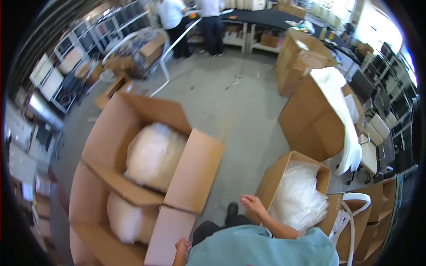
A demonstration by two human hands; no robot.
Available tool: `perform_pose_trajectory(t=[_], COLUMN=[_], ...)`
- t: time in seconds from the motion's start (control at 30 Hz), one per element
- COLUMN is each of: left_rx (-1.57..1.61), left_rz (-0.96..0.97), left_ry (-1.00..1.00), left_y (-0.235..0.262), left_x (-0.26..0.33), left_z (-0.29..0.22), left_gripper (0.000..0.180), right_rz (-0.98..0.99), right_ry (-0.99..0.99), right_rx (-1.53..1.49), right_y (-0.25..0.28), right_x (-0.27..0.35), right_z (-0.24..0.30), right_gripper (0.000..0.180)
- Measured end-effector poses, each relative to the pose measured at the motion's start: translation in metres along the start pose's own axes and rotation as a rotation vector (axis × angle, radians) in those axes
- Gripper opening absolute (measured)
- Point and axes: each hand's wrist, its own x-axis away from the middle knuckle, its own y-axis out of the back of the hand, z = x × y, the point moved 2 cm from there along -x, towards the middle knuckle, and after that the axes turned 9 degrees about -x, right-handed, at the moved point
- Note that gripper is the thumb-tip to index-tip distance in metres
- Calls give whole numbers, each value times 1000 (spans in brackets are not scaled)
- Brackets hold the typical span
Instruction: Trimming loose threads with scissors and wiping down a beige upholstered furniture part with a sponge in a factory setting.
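My left hand [182, 246] hangs low beside the bottom flap of a large open cardboard box [106, 146], fingers curled, holding nothing I can see. That box and another open box [88, 213] below it each hold a white plastic-wrapped bundle [153, 155]. My right hand [253, 205] reaches out with fingers apart toward the near corner of a smaller open carton [277, 173] filled with clear plastic bags [299, 195]. It is close to the carton's edge; contact is unclear. My dark shoe [231, 210] stands on the grey floor between the boxes.
Tall cardboard boxes [310, 119] with white sheeting [341, 111] draped over them stand at right. A white chair frame [355, 217] is at lower right. Shelving racks line the left and right walls. Two people [195, 22] stand at a dark table at the back.
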Motion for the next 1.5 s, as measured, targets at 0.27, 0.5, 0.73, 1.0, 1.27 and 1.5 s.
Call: perform_pose_trajectory(t=[0.27,0.5,0.73,1.0,1.27,1.5], left_rx=[-246,-565,-301,-267,-455,-837], left_rz=[168,97,314,324,319,269], left_ry=[-99,-432,-219,-202,-257,-361], left_y=[-103,-205,-363,-513,-661,-813], left_x=[-67,-157,-117,-181,-169,-201], left_z=[-180,-330,-532,-685,-821,-965], left_gripper=[12,28,36,41,46,48], right_rz=[-67,-427,-631,-611,-596,-426], right_ry=[29,-111,-125,-62,42,303], right_rx=[-78,-72,-136,20,-43,1], right_y=[25,108,168,258,394,438], right_x=[-97,-199,-235,-379,-572,-780], right_z=[84,134,161,236,485,707], right_gripper=[38,36,36,37,37,36])
